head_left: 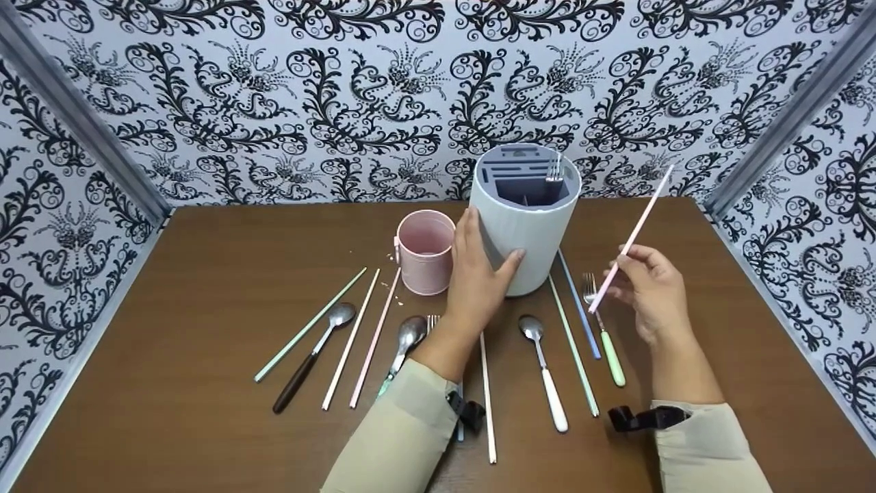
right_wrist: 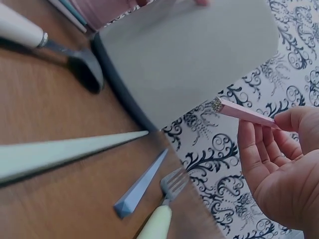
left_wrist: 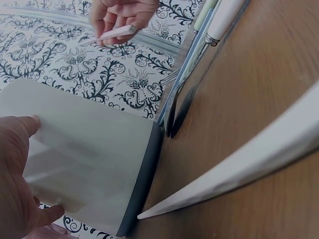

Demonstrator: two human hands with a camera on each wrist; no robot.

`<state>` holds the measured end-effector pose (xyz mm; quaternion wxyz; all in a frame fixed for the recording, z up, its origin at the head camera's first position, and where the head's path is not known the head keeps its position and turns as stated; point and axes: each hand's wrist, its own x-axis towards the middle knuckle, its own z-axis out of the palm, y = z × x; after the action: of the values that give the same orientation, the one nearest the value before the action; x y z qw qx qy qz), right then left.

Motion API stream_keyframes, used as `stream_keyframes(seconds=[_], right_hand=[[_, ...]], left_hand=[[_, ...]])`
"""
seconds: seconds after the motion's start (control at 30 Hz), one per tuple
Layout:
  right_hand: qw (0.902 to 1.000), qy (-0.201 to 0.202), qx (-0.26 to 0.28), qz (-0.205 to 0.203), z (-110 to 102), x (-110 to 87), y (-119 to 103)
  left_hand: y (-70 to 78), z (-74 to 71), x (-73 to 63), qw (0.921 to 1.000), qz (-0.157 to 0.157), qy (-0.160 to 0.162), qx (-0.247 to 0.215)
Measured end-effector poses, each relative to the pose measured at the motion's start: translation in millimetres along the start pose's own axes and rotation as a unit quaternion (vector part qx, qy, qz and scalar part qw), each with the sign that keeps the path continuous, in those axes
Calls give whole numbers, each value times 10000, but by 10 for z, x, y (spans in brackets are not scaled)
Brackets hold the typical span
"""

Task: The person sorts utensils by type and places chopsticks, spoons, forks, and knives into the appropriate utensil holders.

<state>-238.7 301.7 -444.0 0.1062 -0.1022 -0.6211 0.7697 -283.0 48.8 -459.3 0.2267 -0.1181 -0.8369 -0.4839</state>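
Pale plastic, by the look of it, makes up the tall holder (head_left: 530, 246), which stands on the table (head_left: 205, 308) towards its far edge. The person's left hand (head_left: 475, 274) grips its side, fingers along the left and thumb across the front, probably so that it cannot tip or slide. A fork (head_left: 555, 168) stands tines up at the rear right of its large opening, likely kept upright by the insert.

To the right of the holder, the right hand (head_left: 660, 294) pinches a pink chopstick (head_left: 643, 220) between thumb and fingers, aloft and slanting. The grip lies nearer the thick end, which seems to leave the long thin part free. Left of the holder sits a pink cup (head_left: 424, 274).

A black-handled spoon (head_left: 295, 383), a white-handled spoon (head_left: 554, 404) and a green-handled fork (head_left: 613, 359) lie with handles towards the person, presumably for easy reach; other chopsticks lie apart among them.

No brand, label or writing can be read; the wallpaper (head_left: 274, 75) carries only black scrollwork.
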Motion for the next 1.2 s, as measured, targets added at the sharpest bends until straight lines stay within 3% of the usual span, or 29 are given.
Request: stream_keyframes(seconds=[0.33, 0.6, 1.2], right_hand=[[9973, 122, 561, -463, 215, -135, -253], [9924, -336, 807, -861, 417, -126, -568], [9824, -367, 1098, -1469, 1118, -26, -1121]], left_hand=[[21, 33, -10, 10000, -52, 6, 35], [16, 14, -5, 10000, -77, -11, 45], [14, -24, -5, 10000, 45, 29, 39]])
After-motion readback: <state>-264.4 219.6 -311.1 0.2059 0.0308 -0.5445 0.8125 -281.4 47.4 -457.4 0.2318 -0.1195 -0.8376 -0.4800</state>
